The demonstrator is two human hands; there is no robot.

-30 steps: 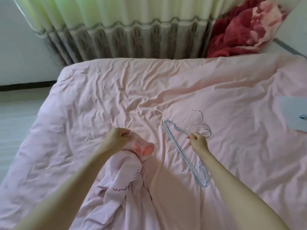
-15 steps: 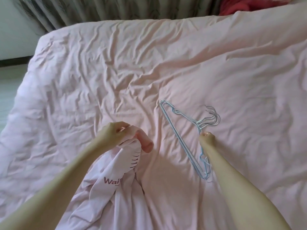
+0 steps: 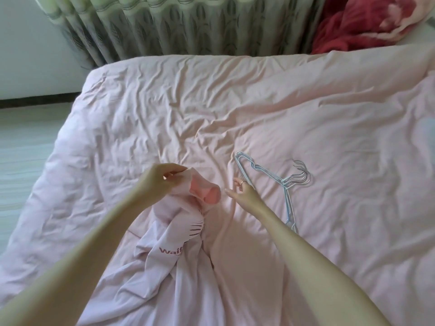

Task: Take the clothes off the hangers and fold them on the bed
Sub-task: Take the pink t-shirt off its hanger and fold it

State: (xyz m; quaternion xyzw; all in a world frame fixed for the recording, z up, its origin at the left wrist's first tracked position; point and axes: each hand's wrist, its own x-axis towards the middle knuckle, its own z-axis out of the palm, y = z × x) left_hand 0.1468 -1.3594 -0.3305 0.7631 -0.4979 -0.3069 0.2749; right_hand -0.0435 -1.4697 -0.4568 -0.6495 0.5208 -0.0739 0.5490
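Close to the near edge of the bed (image 3: 306, 109), a pale pink garment (image 3: 169, 267) lies crumpled on the wrinkled pink cover, its body spreading toward the bottom of the view and showing dark red lettering that reads "Wait" with a few short dark stripes above it. At the garment's upper end, the left hand (image 3: 162, 182) pinches the fabric between thumb and curled fingers, lifting it slightly off the cover; just right of that grip a deeper pink cuff (image 3: 207, 192) hangs open like a tube. To the right of the cuff, the right hand (image 3: 242, 191) hovers just beside it with fingers loosely spread and gently bent, holding nothing; a thin ring shows on one finger. Whether its fingertips touch the cuff cannot be told. Right of that hand, a stack of thin wire hangers (image 3: 280, 184) rests flat on the cover, pale blue frames nested together with their metal hooks fanned out toward the right, apart from both hands. Beyond the far edge of the bed hangs a pleated patterned curtain (image 3: 188, 27), and a red blanket (image 3: 357, 22) is bunched at the upper right corner. A white wall and pale floor show on the left.
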